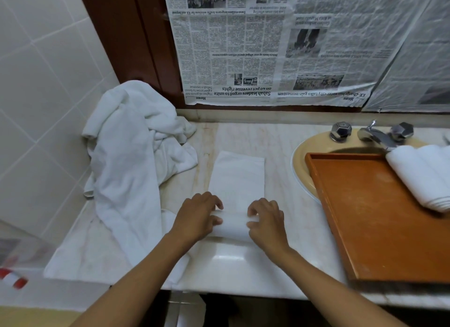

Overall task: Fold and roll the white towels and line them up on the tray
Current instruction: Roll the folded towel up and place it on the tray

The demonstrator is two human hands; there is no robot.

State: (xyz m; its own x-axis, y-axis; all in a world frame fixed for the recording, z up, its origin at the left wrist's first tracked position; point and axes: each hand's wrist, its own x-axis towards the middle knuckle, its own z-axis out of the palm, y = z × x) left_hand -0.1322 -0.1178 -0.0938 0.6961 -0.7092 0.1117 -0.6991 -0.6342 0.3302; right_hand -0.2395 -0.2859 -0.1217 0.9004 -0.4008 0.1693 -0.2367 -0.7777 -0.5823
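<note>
Newspaper (243, 46) hangs inverted — headline "Sabah leaders urged to unite". Left hand (197, 217) and right hand (266, 223) curl fingers (215, 202) round the half-rolled towel (237, 180) on the bench (280, 175); tray (377, 229) spans the sink (300, 170).

The tray (365, 229) runs off the right edge, and the rolled towels (423, 178) on it get chopped there too, so I can't count them properly. It also covers most of the sink (300, 173). The left hand (197, 217) and right hand (266, 223) hide both ends of the rolled bit of the towel (237, 178). The red and white thing (13, 279) at lower left is pure blur. No telling how many are in the heap of towels (131, 144) at left. The newspaper (243, 46) is cut off at the top, with small print too tiny to read.
</note>
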